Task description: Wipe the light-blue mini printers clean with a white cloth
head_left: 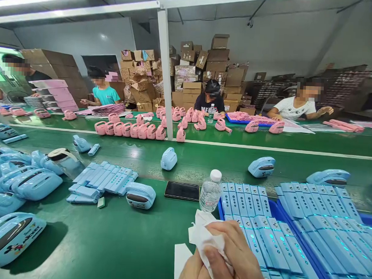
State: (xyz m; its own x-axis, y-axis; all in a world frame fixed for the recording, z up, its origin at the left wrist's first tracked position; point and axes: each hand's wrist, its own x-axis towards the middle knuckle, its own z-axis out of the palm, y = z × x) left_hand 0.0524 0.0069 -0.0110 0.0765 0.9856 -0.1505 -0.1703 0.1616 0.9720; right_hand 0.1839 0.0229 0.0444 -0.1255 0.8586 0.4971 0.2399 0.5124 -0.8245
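My right hand (236, 259) is at the bottom centre, fingers and thumb closed on a crumpled white cloth (204, 237). My left hand (190, 274) shows only partly at the bottom edge, pressed against the cloth from below; its grip is hidden. Both hands hover over the green table (107, 243), just left of a blue tray (274, 207) packed with several light-blue remote-like parts (256, 216). A clear water bottle (210, 193) with a white cap stands right behind the cloth. A white paper piece (181, 258) lies under my left hand.
A black phone (182, 190) lies left of the bottle. Blue devices (140, 195) and stacked blue parts (102, 179) fill the left. More blue devices (168, 158) ride the belt. Pink devices (143, 130) and several seated workers (210, 100) are across; a white post (166, 73) rises centre.
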